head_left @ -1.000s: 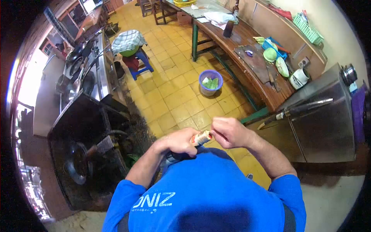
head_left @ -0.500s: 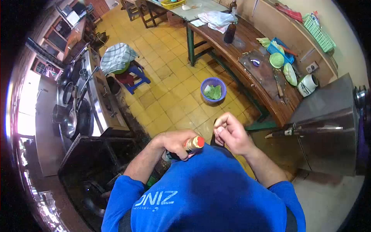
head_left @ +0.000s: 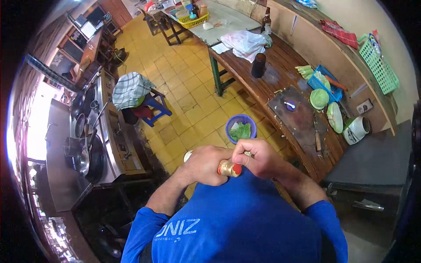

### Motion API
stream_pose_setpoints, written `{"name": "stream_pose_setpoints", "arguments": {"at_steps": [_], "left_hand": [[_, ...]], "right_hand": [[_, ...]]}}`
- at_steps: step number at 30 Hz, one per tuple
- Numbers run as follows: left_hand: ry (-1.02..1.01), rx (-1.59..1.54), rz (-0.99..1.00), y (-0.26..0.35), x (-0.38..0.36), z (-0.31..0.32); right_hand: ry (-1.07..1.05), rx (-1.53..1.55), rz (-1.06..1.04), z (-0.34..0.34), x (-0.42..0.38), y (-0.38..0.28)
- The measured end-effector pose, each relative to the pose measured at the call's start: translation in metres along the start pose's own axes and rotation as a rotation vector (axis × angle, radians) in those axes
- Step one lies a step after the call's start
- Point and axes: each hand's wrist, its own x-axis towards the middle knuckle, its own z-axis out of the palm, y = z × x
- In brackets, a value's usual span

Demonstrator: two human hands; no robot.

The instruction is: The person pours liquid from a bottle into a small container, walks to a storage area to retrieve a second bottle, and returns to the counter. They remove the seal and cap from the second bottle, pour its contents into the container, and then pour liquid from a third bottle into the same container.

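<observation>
My left hand [head_left: 202, 163] is wrapped round the neck of a bottle [head_left: 227, 168] with gold foil and a red top. The bottle is tilted so its top points toward my right side, and its body is mostly hidden under the hand. Right beside the red top, my right hand [head_left: 261, 158] is closed with thumb and forefinger pinched together. A small pale gold bit shows by those fingers, too little of it to name.
On the floor ahead stands a purple bucket [head_left: 228, 131] with green leaves. A wooden table [head_left: 245, 79] at right carries a cutting board [head_left: 298, 120], a knife [head_left: 318, 139], cabbage [head_left: 319, 99] and a dark bottle [head_left: 258, 65]. Left are a stove [head_left: 115, 151] and a blue stool [head_left: 158, 105].
My hands have come together: the right one moved left to the bottle's top, and the left one shifted slightly right with the bottle. The view has tilted up a little.
</observation>
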Motion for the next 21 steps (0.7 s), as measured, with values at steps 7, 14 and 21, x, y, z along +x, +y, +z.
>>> {"name": "stream_pose_setpoints", "arguments": {"at_steps": [7, 14, 21], "left_hand": [[0.144, 0.195, 0.061, -0.027, 0.048, -0.015], [0.679, 0.253, 0.413, -0.076, 0.068, -0.039], [0.776, 0.361, 0.554, -0.117, 0.063, -0.061]], "right_hand": [[-0.137, -0.096, -0.058, -0.048, 0.058, 0.021], [0.041, -0.097, 0.034, -0.034, 0.098, 0.024], [0.222, 0.078, 0.223, 0.002, 0.112, 0.041]]}}
